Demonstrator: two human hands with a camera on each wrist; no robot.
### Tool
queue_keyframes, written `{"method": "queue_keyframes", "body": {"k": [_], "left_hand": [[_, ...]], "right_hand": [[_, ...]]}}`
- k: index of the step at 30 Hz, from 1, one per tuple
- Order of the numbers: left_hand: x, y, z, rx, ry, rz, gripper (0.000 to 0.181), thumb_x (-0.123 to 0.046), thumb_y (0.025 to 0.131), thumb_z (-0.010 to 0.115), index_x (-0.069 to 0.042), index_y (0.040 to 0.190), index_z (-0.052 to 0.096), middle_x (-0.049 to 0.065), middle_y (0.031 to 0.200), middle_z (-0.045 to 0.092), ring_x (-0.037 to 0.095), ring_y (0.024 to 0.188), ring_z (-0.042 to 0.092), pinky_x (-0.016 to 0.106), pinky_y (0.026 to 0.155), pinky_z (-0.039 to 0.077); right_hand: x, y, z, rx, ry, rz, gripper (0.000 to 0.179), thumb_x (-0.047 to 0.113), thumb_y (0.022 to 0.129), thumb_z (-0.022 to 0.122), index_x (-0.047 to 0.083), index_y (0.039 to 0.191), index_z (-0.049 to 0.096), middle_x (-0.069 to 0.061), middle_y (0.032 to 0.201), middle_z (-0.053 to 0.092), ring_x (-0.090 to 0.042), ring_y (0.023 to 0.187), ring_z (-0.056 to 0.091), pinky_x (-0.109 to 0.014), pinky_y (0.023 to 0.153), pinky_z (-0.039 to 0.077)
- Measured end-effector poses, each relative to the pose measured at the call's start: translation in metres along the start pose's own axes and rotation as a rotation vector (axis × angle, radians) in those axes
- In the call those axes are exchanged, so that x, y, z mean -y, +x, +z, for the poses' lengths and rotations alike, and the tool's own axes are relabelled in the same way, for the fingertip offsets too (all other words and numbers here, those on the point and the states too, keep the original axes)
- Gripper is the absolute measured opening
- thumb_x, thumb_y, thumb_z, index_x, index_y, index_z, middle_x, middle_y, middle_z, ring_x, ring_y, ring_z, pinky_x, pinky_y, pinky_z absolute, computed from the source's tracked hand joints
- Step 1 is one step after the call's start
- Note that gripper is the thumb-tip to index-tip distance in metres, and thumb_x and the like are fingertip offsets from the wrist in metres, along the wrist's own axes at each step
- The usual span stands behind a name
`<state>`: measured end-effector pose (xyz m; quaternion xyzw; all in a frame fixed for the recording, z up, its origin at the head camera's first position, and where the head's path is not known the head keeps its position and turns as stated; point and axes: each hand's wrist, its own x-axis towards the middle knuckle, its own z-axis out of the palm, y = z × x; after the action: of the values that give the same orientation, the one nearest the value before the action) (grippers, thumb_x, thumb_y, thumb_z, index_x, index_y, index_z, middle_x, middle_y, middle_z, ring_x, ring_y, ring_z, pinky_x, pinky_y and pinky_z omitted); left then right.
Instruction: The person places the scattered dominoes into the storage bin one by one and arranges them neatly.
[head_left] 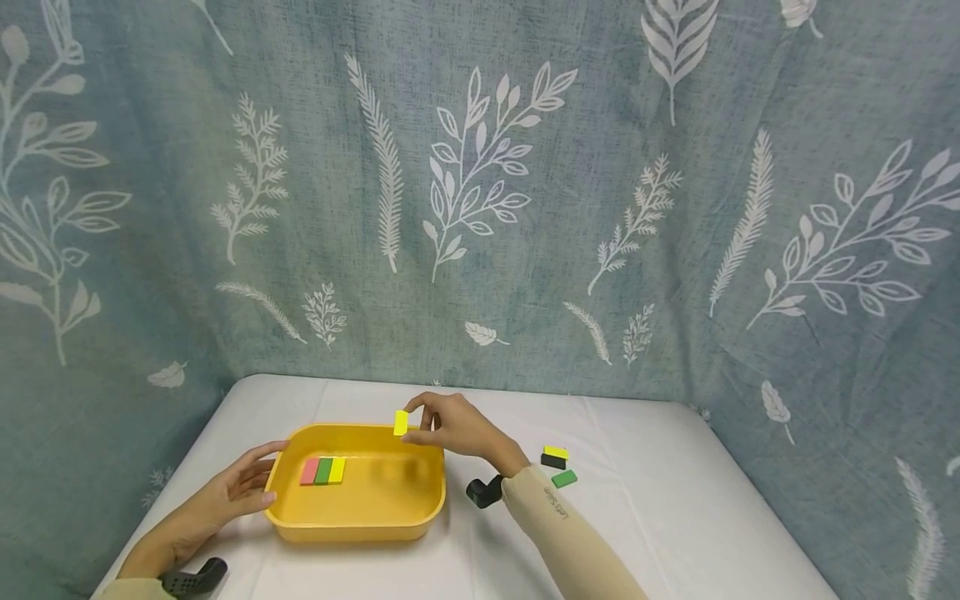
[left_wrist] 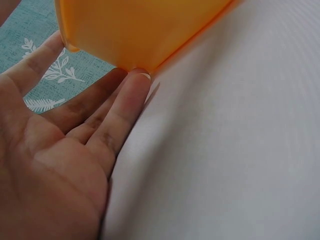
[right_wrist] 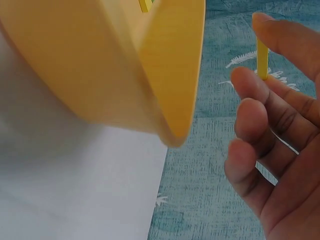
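Note:
My right hand [head_left: 459, 423] pinches a thin yellow tile [head_left: 401, 422] between thumb and fingertip, above the far right part of a yellow plastic tray [head_left: 356, 532]. The right wrist view shows that tile [right_wrist: 262, 59] edge-on, with the other fingers bent and holding nothing. At the tray's left end, my left hand [head_left: 234, 490] rests its fairly straight fingers against the outer wall; in the left wrist view the fingertips [left_wrist: 136, 85] touch it low down. Inside the tray, a pink tile [head_left: 309, 472], a green tile [head_left: 323, 471] and a yellow tile [head_left: 337, 471] lie side by side toward the left.
Right of my right forearm, another yellow tile [head_left: 556, 452], a black tile [head_left: 553, 462] and a green tile [head_left: 565, 479] lie on the white-covered table [head_left: 675, 517]. A blue-green leaf-patterned curtain [head_left: 480, 208] hangs behind and at both sides.

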<state>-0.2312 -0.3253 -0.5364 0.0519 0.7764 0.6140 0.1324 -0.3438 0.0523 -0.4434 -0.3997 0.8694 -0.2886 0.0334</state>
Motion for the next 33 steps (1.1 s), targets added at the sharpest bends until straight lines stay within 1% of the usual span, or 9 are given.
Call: {"method": "queue_keyframes", "body": {"k": [15,25,30,33], "left_hand": [[0.002,0.001,-0.001,0.012,-0.015,0.022,0.078,-0.026,0.1,0.068,-0.019,0.163,0.022,0.031,0.161,0.027,0.05,0.146,0.028,0.059,0.111,0.041],[0.001,-0.001,-0.001,0.02,-0.01,0.039,0.077,-0.025,0.101,0.067,-0.018,0.163,0.022,0.031,0.159,0.029,0.05,0.145,0.032,0.056,0.11,0.043],[0.0,-0.001,0.0,0.007,-0.006,0.026,0.078,-0.026,0.1,0.068,-0.017,0.163,0.022,0.032,0.16,0.029,0.05,0.145,0.031,0.058,0.11,0.042],[0.0,-0.001,0.001,-0.001,-0.003,0.016,0.079,-0.026,0.1,0.069,-0.017,0.163,0.023,0.032,0.159,0.029,0.049,0.144,0.033,0.058,0.109,0.043]], "right_hand": [[0.012,0.019,0.016,0.026,0.009,-0.004,0.045,0.043,0.091,0.078,0.017,0.125,0.066,0.011,0.08,0.063,-0.005,0.07,0.058,-0.019,0.064,0.051],[0.016,0.029,0.026,0.044,-0.009,-0.015,0.045,0.045,0.092,0.077,0.017,0.126,0.066,0.013,0.08,0.063,-0.003,0.071,0.058,-0.019,0.067,0.051],[0.019,0.033,0.029,0.049,0.001,0.003,0.045,0.045,0.092,0.077,0.017,0.126,0.066,0.012,0.081,0.064,-0.004,0.071,0.059,-0.019,0.067,0.051],[0.019,0.035,0.032,0.054,0.0,0.009,0.044,0.044,0.092,0.077,0.018,0.126,0.066,0.012,0.08,0.063,-0.004,0.072,0.059,-0.018,0.067,0.051]]}}
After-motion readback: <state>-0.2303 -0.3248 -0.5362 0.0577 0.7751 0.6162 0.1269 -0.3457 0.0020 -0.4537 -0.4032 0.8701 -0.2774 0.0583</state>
